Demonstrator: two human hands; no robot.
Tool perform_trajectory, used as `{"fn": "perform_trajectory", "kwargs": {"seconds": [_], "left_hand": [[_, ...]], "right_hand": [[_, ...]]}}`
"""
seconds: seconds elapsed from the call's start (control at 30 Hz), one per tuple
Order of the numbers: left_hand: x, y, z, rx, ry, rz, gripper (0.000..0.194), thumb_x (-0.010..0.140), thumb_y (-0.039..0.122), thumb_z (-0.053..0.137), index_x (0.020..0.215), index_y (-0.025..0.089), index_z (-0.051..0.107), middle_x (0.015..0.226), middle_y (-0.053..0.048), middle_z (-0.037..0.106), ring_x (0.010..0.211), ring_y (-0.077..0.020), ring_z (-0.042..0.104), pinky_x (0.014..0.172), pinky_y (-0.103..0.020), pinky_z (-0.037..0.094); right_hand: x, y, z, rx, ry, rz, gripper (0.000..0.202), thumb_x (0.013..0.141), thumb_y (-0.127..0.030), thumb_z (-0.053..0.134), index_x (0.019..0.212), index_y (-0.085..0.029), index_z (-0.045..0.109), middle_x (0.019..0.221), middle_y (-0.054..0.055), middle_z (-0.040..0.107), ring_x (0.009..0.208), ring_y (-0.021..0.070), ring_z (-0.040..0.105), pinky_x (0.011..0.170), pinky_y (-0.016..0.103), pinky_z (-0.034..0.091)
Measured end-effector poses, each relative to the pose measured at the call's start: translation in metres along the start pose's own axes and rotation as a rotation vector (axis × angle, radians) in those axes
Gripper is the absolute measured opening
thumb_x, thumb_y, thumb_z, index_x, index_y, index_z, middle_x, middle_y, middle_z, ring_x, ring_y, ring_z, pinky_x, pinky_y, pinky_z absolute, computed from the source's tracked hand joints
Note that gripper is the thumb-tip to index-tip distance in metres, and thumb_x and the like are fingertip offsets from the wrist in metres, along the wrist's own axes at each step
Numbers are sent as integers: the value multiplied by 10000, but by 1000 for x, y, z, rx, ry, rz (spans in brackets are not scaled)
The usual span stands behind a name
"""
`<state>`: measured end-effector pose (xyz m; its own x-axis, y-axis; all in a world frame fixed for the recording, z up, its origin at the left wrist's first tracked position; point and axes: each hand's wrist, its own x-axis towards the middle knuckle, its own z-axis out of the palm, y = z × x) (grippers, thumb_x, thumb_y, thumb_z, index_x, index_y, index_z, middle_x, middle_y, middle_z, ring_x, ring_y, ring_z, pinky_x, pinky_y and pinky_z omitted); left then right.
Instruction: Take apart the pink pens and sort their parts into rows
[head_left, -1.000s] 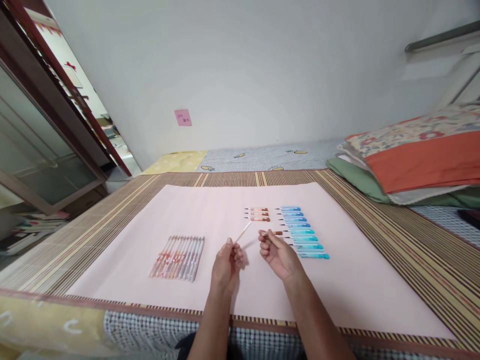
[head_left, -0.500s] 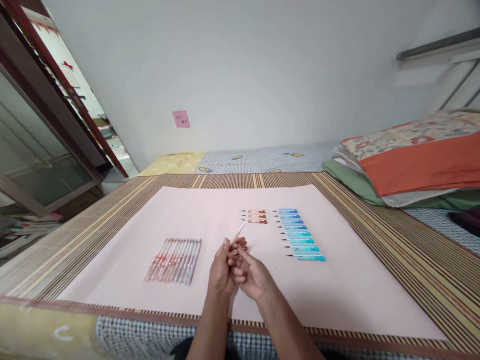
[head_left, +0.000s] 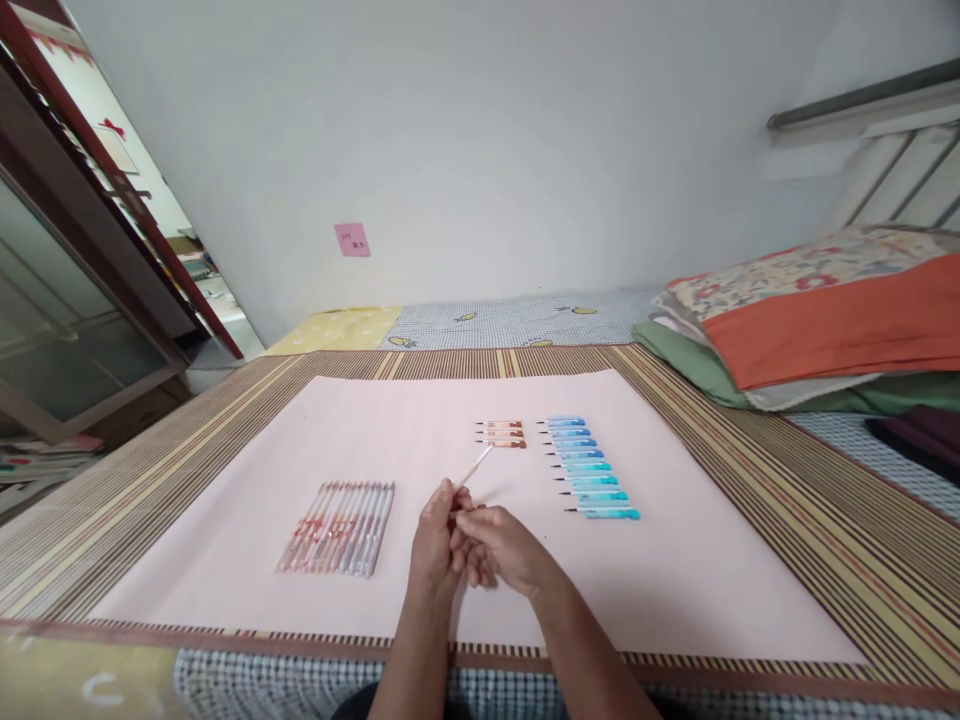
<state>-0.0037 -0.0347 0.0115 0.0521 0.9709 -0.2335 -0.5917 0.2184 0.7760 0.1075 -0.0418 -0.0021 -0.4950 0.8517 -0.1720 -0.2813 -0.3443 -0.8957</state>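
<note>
Right hand (head_left: pixel 504 548) has joined left hand (head_left: pixel 433 535), grip hidden.

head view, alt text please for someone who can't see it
A bare left hand holds a slim white-tipped pen, meeting the bare right hand above a pale pink sheet. Three brown-ended pens lie beyond, blue and turquoise pens to the right, pale pens with red patterns to the left.

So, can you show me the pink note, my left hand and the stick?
Pink note (head_left: pixel 352 240): head view, middle of its front.
Left hand (head_left: pixel 433 530): head view, near the thumb's base.
Stick (head_left: pixel 474 467): head view, middle of its visible part.
</note>
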Motion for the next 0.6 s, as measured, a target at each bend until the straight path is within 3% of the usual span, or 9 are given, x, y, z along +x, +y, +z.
{"fn": "perform_trajectory", "kwargs": {"seconds": [0.07, 0.13, 0.23, 0.3, 0.43, 0.6], "left_hand": [[1, 1, -1, -18, 5, 62, 564, 683, 670, 834, 815, 149, 666, 553, 52, 558, 391, -57, 439, 382, -190, 363], [1, 2, -1, -18, 3, 95, 552, 676, 638, 858, 816, 137, 672, 502, 82, 478, 408, -48, 400, 412, -183, 381], [0, 2, 0, 24, -27, 70, 536, 701, 631, 845, 818, 138, 666, 464, 115, 372, 395, -36, 279, 395, -175, 345], [0, 1, 1, 65, -46, 69, 540, 707, 631, 840, 814, 132, 664, 457, 121, 348, 391, -25, 227, 376, -157, 270], [1, -3, 2, 146, -62, 70, 568, 710, 647, 830, 788, 110, 660, 431, 122, 332, 385, -7, 200, 376, -140, 161], [1, -4, 2, 175, -66, 57, 541, 695, 614, 847, 822, 124, 657, 459, 113, 410, 379, -19, 211, 346, -148, 273]], "right_hand": [[-7, -11, -11, -194, 31, -33, 557, 780, -708, 708, 784, -153, 667, 625, 30, 702, 428, 114, 587, 386, 205, 346], [-11, -21, -21, -271, 203, -147, 539, 770, -697, 725, 781, -160, 679, 625, 14, 682, 461, 111, 585, 415, 213, 371], [-15, -35, -30, -228, 480, -338, 496, 741, -664, 770, 769, -174, 700, 642, 11, 666, 495, 105, 554, 447, 230, 375], [-16, -42, -31, -180, 575, -430, 477, 738, -644, 785, 824, -178, 735, 662, 18, 669, 514, 108, 542, 474, 248, 394], [-18, -49, -29, -170, 627, -517, 455, 704, -595, 822, 893, -184, 772, 610, -5, 634, 516, 117, 520, 511, 270, 424], [-19, -50, -30, -193, 690, -536, 376, 693, -554, 825, 757, -190, 756, 561, -14, 603, 531, 118, 516, 525, 262, 423]]}}
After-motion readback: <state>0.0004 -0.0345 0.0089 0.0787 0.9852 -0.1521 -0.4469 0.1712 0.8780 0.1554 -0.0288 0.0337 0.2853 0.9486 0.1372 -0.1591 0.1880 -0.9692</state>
